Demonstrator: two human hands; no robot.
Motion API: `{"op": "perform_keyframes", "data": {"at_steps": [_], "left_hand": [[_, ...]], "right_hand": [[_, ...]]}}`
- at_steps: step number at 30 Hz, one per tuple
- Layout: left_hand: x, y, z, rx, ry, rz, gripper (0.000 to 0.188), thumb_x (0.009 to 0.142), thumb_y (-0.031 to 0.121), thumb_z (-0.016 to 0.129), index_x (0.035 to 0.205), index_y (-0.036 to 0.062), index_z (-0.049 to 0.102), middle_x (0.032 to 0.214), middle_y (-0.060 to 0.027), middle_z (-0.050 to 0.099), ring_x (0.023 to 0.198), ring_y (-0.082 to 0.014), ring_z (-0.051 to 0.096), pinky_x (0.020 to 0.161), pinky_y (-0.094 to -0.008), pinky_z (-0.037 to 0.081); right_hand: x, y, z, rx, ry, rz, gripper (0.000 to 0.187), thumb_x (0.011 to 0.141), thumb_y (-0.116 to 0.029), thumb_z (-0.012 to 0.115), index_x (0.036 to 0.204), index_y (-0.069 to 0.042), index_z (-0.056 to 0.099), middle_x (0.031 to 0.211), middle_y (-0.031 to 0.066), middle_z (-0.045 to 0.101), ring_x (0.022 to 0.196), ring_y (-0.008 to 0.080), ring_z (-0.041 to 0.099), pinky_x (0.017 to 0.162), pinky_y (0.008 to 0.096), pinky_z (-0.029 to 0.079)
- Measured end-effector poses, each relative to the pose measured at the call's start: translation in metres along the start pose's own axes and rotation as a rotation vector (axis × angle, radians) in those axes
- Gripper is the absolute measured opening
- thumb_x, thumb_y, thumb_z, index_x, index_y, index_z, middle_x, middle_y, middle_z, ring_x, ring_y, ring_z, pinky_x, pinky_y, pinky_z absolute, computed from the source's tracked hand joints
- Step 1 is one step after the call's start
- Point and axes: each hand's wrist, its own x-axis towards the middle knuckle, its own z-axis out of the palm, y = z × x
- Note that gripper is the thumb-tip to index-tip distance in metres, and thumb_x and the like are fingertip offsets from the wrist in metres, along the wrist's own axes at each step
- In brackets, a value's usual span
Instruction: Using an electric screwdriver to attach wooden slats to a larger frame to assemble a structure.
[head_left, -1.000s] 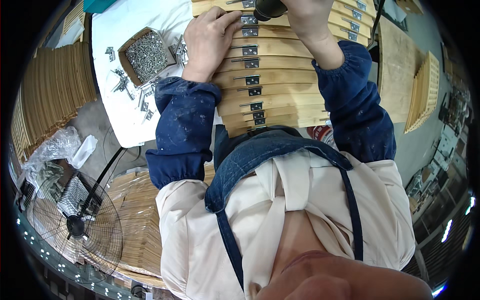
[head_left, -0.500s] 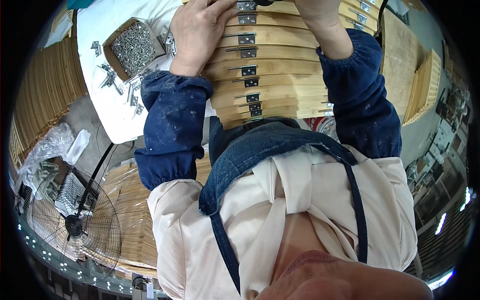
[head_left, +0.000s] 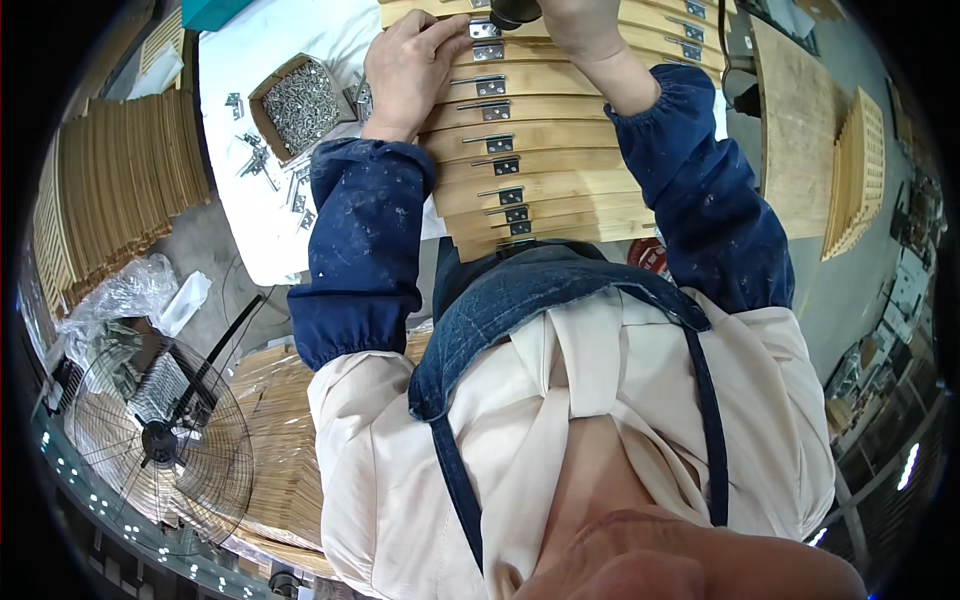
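A row of pale wooden slats [head_left: 560, 185] lies on the white table, each with a small metal hinge [head_left: 511, 195] on it. My left hand [head_left: 405, 70] rests flat on the far slats, its fingers beside a hinge [head_left: 487, 53]. My right hand [head_left: 580, 25] grips a dark power screwdriver [head_left: 515, 12] at the top edge, its tip hidden above the frame. Both forearms wear dark blue sleeve covers.
A cardboard box of screws [head_left: 300, 100] and loose hinges [head_left: 262, 165] lie on the white table [head_left: 250, 230] at left. Stacks of wooden slats [head_left: 110, 190] stand left and right [head_left: 855, 170]. A floor fan [head_left: 160, 440] stands lower left, beside crumpled plastic bags [head_left: 125, 295].
The view has shifted a little. My left hand stays pressed on the far slats and my right hand keeps the screwdriver over the hinges near the top edge.
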Motion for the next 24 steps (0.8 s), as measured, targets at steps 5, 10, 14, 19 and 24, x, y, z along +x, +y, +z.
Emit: {"op": "perform_keyframes", "data": {"at_steps": [5, 10, 14, 19, 24], "left_hand": [[-0.002, -0.006, -0.001, 0.014, 0.045, 0.027, 0.019, 0.083, 0.028, 0.081, 0.1, 0.0194, 0.082, 0.081, -0.0007, 0.068, 0.077, -0.0237, 0.067, 0.067, -0.0376, 0.052], [0.001, -0.011, -0.001, 0.032, 0.066, 0.043, 0.02, 0.083, 0.026, 0.08, 0.102, 0.0188, 0.082, 0.083, -0.0024, 0.069, 0.078, -0.0264, 0.068, 0.07, -0.0396, 0.053], [-0.002, -0.006, -0.001, 0.01, 0.025, -0.004, 0.019, 0.082, 0.026, 0.081, 0.099, 0.0186, 0.082, 0.082, -0.0036, 0.069, 0.078, -0.0266, 0.068, 0.07, -0.0398, 0.053], [-0.004, -0.008, -0.008, 0.053, 0.04, 0.002, 0.021, 0.083, 0.026, 0.08, 0.102, 0.0179, 0.081, 0.084, -0.0035, 0.069, 0.078, -0.0267, 0.068, 0.07, -0.0393, 0.053], [-0.019, -0.022, -0.045, -0.124, 0.189, -0.159, 0.019, 0.091, 0.021, 0.076, 0.107, 0.0099, 0.079, 0.1, -0.0091, 0.073, 0.091, -0.0269, 0.071, 0.081, -0.0359, 0.055]], "right_hand": [[-0.002, -0.006, 0.006, 0.035, 0.039, 0.098, 0.034, 0.091, 0.0, 0.069, 0.122, 0.003, 0.056, 0.094, 0.0056, 0.07, 0.074, 0.0071, 0.062, 0.067, 0.0227, 0.051], [0.0, -0.017, 0.01, -0.083, 0.057, 0.066, 0.018, 0.088, -0.002, 0.072, 0.104, 0.001, 0.064, 0.083, 0.0028, 0.067, 0.069, 0.0066, 0.061, 0.062, 0.0229, 0.049], [0.003, -0.017, 0.014, -0.075, 0.006, 0.14, 0.011, 0.09, -0.004, 0.071, 0.099, 0.0, 0.065, 0.073, -0.0005, 0.063, 0.061, 0.0062, 0.056, 0.055, 0.0224, 0.044], [0.002, -0.012, 0.011, -0.065, 0.066, 0.132, 0.014, 0.091, -0.006, 0.071, 0.103, 0.002, 0.07, 0.075, -0.001, 0.064, 0.064, 0.0066, 0.058, 0.057, 0.0225, 0.044], [-0.008, -0.043, -0.03, 0.051, 0.28, -0.11, 0.026, 0.097, -0.011, 0.066, 0.118, 0.0, 0.055, 0.108, 0.0171, 0.071, 0.071, 0.0151, 0.064, 0.065, 0.0284, 0.054]]}}
